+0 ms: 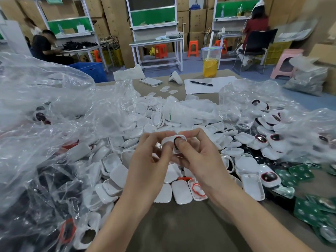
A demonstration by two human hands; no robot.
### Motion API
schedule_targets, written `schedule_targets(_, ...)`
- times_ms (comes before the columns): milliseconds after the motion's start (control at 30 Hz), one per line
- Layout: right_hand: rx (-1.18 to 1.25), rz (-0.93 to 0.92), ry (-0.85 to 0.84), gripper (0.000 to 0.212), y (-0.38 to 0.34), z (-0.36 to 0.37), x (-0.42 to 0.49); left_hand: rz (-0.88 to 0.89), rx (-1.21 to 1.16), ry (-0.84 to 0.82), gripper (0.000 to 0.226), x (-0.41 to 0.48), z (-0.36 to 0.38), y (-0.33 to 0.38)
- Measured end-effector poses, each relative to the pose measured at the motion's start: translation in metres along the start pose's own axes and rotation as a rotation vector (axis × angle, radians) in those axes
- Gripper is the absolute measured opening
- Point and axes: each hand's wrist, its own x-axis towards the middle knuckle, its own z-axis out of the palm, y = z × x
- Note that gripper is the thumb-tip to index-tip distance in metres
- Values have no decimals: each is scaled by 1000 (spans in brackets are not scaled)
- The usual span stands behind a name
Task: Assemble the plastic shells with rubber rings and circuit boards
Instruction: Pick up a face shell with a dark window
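Both hands, left (151,157) and right (198,157), fingers closed around one white shell (179,138) (thumbs on top).

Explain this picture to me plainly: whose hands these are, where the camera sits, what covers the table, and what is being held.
There is one picture, from a camera worn on a person's head, looking down at their own bare hands. The left hand and right hand together hold one white plastic shell with a dark ring in it, thumbs pressing on top. The brown table is heaped with loose white shells, some bearing red rubber rings, clear plastic bags and green circuit boards. Farther back stands a yellow drink.
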Motion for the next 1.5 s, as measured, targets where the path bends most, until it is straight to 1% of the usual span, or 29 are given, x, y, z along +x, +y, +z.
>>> schedule_targets(133, -59, -36, -21, 10, -3, -1, -5, 80, 90, 19, 34, -4, -5, 4)
schedule_targets(200, -169, -59, -18, 17, -4, 0, -14, 111, 132, 16, 41, -11, -8, 6)
schedule_targets(267, -299, -79, -1, 20, -4, -2, -25, 83, 159, -20, 43, -17, -11, 7)
schedule_targets(367, -514, -93, 37, 16, -7, -9, -43, -30, 196, -125, 26, -29, -17, 7)
schedule_targets(433, -602, -30, 26, 10, -9, -15, -55, -133, 192, -228, 15, -34, -23, 9)
schedule_targets(500, -709, 64, -10, 8, -10, -20, -69, -196, 197, -361, 12, -42, -31, 13)
schedule_targets(567, -843, 144, -49, 11, -10, -25, -84, -193, 257, -475, 12, -54, -35, 17)
schedule_targets(600, -895, 165, -60, 11, -10, -26, -91, -174, 298, -503, 13, -60, -35, 19)
schedule_targets(767, -1033, 119, -67, 8, -12, -23, -99, -81, 485, -455, 25, -75, -28, 17)
schedule_targets(933, -1081, 149, -88, 8, -16, -21, -98, -77, 456, -396, 28, -86, -26, 11)
schedule_targets(1133, -1186, 173, -94, 11, -17, -20, -96, -57, 427, -321, 21, -94, -25, 6)
schedule_targets(1267, -1046, 171, -19, 18, -18, -21, -96, -45, 350, -290, 17, -93, -29, 5)
schedule_targets(1367, -967, 109, 39, 12, -16, -19, -93, -52, 282, -250, 16, -82, -43, 10)
schedule_targets(1433, -905, 33, 64, 7, -16, -12, -84, -48, 245, -180, 16, -63, -59, 19)
schedule_targets(1500, -874, -50, 59, 8, -21, -1, -69, 1, 252, -66, 18, -34, -81, 28)
